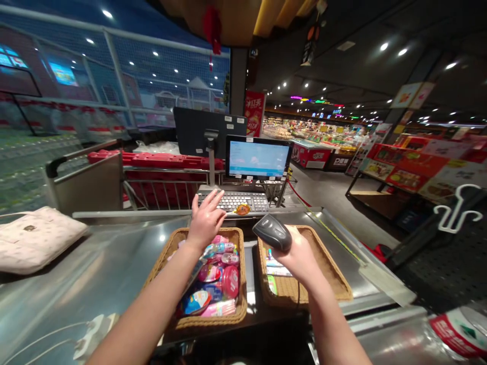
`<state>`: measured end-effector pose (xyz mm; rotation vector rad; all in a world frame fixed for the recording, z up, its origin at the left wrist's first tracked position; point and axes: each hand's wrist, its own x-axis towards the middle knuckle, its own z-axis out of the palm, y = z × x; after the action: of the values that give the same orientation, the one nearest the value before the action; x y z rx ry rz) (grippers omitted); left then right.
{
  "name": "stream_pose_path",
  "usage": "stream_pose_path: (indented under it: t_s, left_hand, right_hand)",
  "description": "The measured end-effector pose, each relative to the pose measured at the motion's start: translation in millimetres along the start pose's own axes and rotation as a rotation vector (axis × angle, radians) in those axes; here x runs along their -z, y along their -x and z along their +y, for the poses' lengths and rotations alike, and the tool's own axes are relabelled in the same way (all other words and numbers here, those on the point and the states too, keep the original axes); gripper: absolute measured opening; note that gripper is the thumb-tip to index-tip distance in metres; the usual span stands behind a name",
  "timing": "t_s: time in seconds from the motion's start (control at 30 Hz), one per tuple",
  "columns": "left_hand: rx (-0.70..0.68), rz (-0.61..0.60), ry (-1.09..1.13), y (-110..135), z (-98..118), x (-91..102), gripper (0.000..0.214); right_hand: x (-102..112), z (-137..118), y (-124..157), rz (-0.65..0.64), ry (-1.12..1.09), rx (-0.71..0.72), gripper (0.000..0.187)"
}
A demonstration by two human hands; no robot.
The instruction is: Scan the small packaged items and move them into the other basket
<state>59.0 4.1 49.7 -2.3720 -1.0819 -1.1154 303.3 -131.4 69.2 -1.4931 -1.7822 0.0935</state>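
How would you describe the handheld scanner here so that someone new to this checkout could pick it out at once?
Start at the steel checkout counter, where two wicker baskets sit side by side. Above the right basket, the person's right hand grips a dark grey barcode scanner. It is the only thing held in a hand.

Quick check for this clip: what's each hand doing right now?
Left hand: open, fingers spread, holding nothing, nearest the checkout keyboard.
Right hand: closed, holding a black handheld barcode scanner.
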Motion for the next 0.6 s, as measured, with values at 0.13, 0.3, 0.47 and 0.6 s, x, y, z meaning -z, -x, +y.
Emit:
stream_pose_path:
  t_s: [0.13,0.3,0.47,0.6]
  left_hand:
    - [0.017,0.003,-0.001,8.1,-6.5,9.5,0.021]
    - [0.025,0.003,-0.026,15.3,-10.6,19.1,0.021]
    - [0.043,0.002,-0.032,20.5,-13.6,26.7,0.021]
    - [0.044,0.007,-0.047,25.1,-16.5,31.8,0.022]
  right_hand:
    - [-8.1,-6.3,1.1,-0.03,-0.011,0.025,0.033]
    - [-11.7,-13.4,3.0,-0.048,-0.013,0.034,0.034]
    - [-13.7,-17.5,5.0,-0.037,-0.004,0.041,0.029]
    - [-16.8,-19.5,7.5,-0.033,-0.003,0.043,0.028]
